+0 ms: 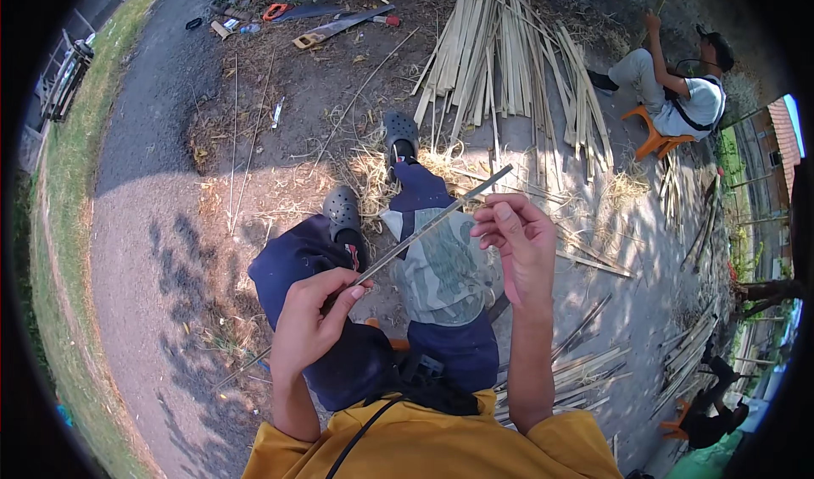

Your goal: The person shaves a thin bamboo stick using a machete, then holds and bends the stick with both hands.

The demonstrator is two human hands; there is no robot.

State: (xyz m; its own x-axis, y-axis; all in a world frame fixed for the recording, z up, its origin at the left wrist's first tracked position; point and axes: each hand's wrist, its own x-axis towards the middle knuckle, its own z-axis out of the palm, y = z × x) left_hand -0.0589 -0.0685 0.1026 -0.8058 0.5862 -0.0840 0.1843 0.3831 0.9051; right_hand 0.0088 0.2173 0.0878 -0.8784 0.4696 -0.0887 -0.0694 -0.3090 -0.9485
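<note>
A long, thin bamboo strip (424,229) runs slantwise over my lap, its upper end tilted toward the far right. My left hand (318,316) pinches it between thumb and fingers, and its tail passes behind my left wrist toward the ground. Just below the strip's upper end is my right hand (519,246), palm turned inward, fingers loosely bent and apart. It does not appear to grip the strip; whether a fingertip touches it I cannot tell. A camouflage cloth (445,271) covers my right leg under the strip.
Bamboo slats (500,55) lie heaped ahead, with more slats (581,377) at my right. Two saws (339,28) lie at the far left. Shavings (369,169) surround my feet. A person (695,106) sits on an orange stool (657,140); another person (716,415) is at lower right.
</note>
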